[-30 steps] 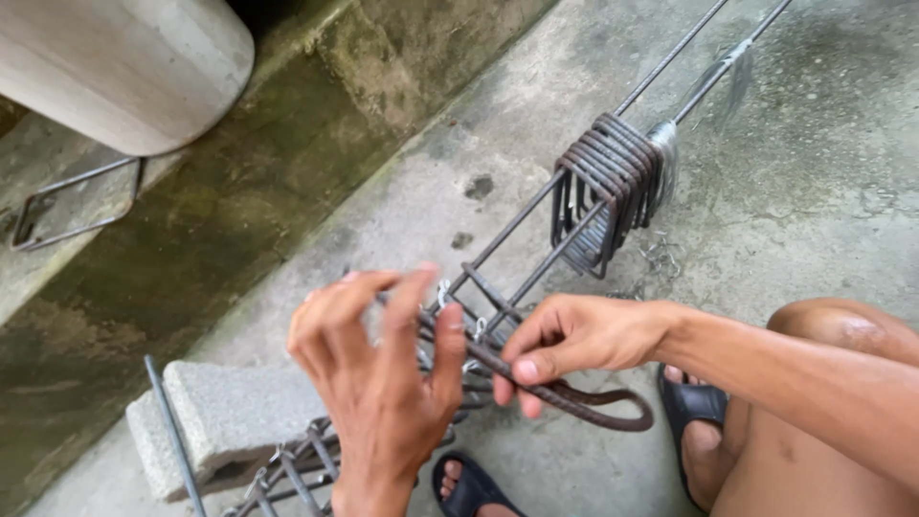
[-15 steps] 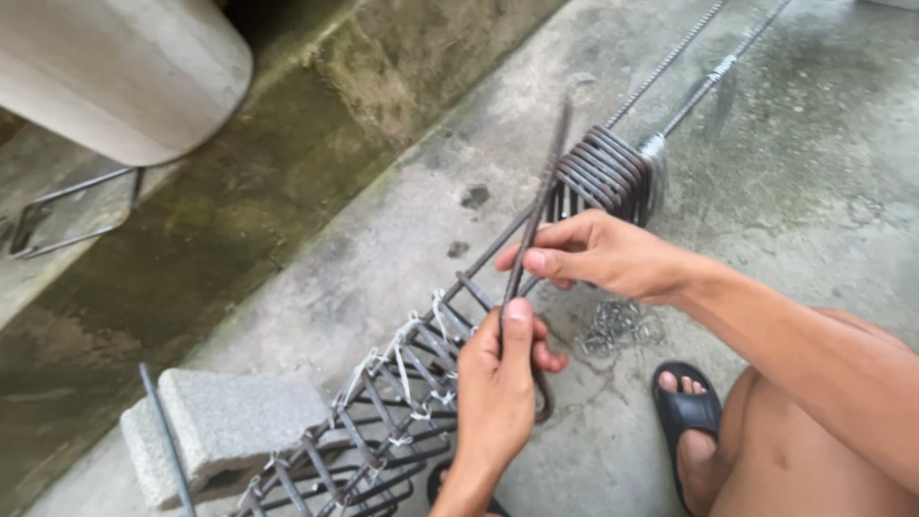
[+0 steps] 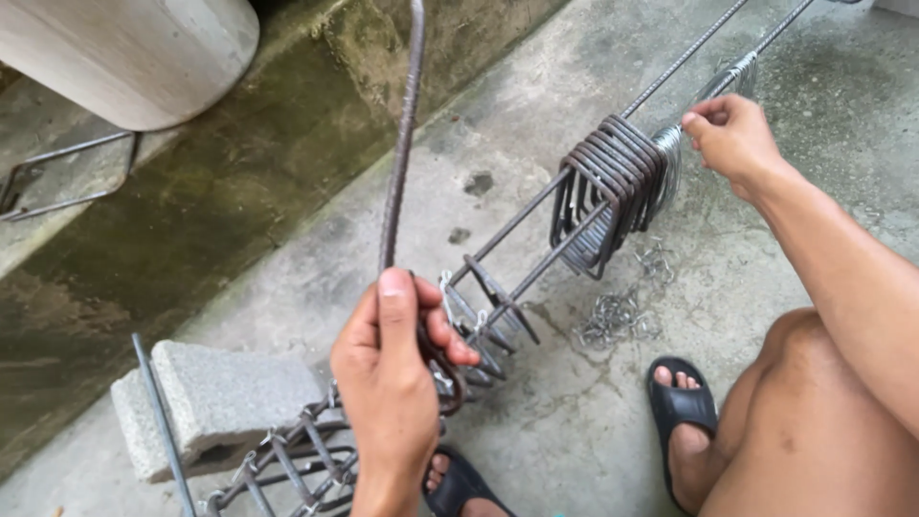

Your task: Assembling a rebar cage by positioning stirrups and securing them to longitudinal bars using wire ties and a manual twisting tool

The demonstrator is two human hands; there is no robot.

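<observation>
Your left hand point(image 3: 388, 383) grips a ribbed steel bar point(image 3: 400, 144), dull brown and rough with rust. The bunched stirrups point(image 3: 613, 187) right of centre look the same rusty metal. Thin tie wire point(image 3: 670, 158) by your right hand point(image 3: 732, 134) seems brighter, perhaps galvanised. The concrete floor point(image 3: 536, 96) is matt, stained; the block point(image 3: 215, 402) at lower left is coarse grey.

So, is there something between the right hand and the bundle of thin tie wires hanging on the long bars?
Nothing visible stands in the way. The right hand is already at the bundle of thin tie wires, just beyond the stack of stirrups. The left hand holds a hooked rod well apart, nearer the camera.
</observation>
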